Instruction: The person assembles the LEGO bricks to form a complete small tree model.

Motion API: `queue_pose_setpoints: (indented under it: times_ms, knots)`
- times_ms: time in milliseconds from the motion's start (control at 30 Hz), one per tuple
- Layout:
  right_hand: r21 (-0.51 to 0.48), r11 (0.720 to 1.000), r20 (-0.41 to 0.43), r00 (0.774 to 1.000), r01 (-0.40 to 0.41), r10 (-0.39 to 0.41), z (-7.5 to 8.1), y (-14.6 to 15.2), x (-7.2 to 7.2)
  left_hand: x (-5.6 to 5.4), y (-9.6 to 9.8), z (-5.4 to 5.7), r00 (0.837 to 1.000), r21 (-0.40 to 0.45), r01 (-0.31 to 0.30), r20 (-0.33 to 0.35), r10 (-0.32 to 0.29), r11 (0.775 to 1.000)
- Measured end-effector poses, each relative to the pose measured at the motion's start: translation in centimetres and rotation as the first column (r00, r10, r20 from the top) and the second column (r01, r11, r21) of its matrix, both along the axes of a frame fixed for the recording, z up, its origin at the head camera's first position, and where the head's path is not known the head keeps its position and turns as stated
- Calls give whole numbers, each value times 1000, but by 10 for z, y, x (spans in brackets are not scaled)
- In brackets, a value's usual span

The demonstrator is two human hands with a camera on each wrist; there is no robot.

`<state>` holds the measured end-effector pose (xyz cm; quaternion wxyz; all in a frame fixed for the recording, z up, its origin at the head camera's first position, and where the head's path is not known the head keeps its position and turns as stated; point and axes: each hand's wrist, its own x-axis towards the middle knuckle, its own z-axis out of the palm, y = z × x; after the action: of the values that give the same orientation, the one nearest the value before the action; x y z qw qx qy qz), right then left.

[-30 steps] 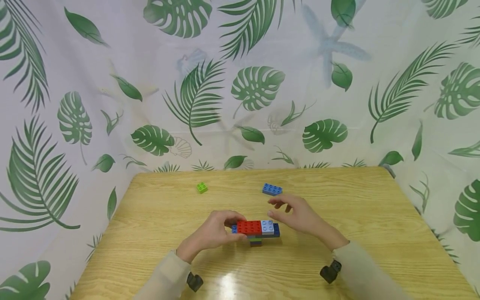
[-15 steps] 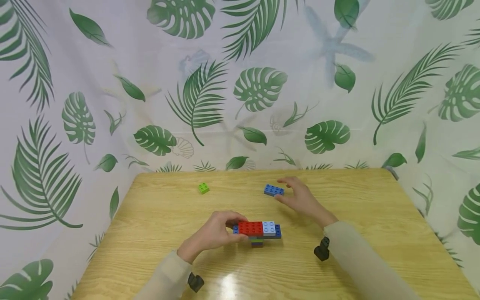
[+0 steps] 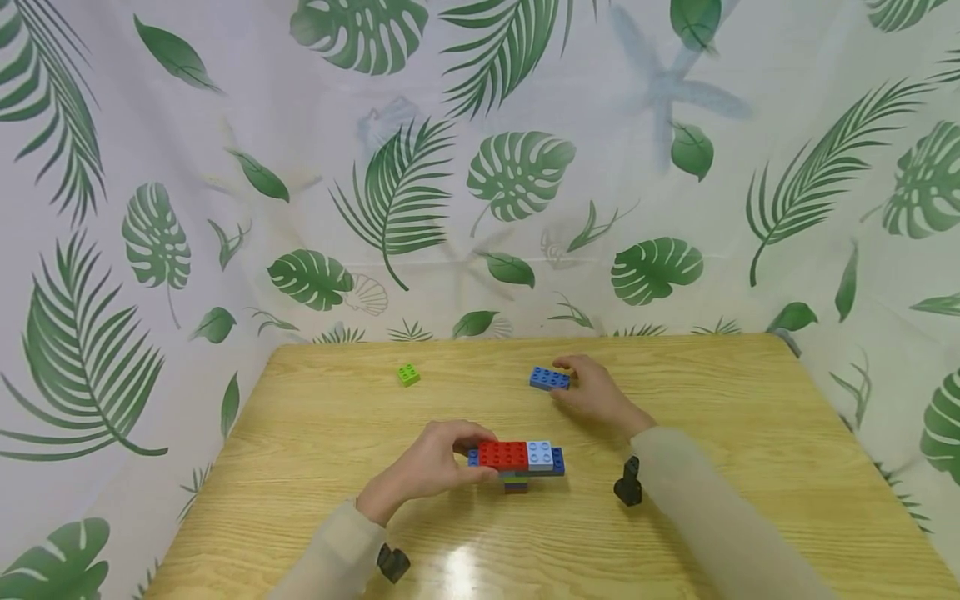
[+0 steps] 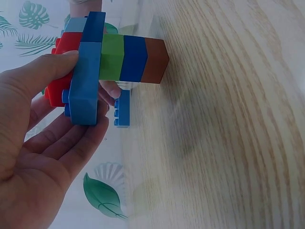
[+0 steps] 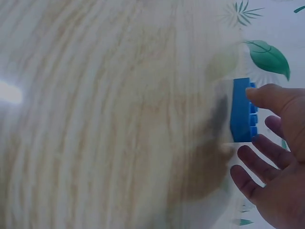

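Note:
My left hand (image 3: 438,458) grips the left end of a toy brick build (image 4: 86,86), thumb in front and fingers behind. On top of it are a red brick (image 3: 503,455) and a light blue brick (image 3: 540,455), above darker blue bricks. A narrow stem below has green (image 4: 112,57), blue and brown (image 4: 156,61) bricks. Farther back, my right hand (image 3: 596,392) reaches round the right end of a loose blue brick (image 3: 549,378) on the table. Its thumb overlaps the brick in the right wrist view, the other fingers spread beside the end.
A small lime green brick (image 3: 408,375) lies at the back left of the wooden table (image 3: 322,417). Behind the table's far edge hangs a white leaf-print curtain (image 3: 450,308), which also runs along both sides.
My right hand has moved from beside the build back to the loose blue brick and come closer round its right end. The left hand keeps its grip on the build.

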<state>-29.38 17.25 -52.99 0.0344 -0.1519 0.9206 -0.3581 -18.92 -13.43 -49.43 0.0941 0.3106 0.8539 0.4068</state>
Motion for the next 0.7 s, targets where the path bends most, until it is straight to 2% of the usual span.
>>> queue_pose_setpoints:
  times_ms: [367,567,700]
  knots:
    - [1,996,8,996,89,-89,-12,1,-7,0,0,1,1000,11,0,11,0,1000]
    - [-3,997,-13,997,77,-77,-9,3,-5,0,0,0,1000,12,2,-2,-2,1000]
    - [-6,998,-33,998,57,-57,0,3,3,0,1,0,1000,6,4,-4,-4,1000]
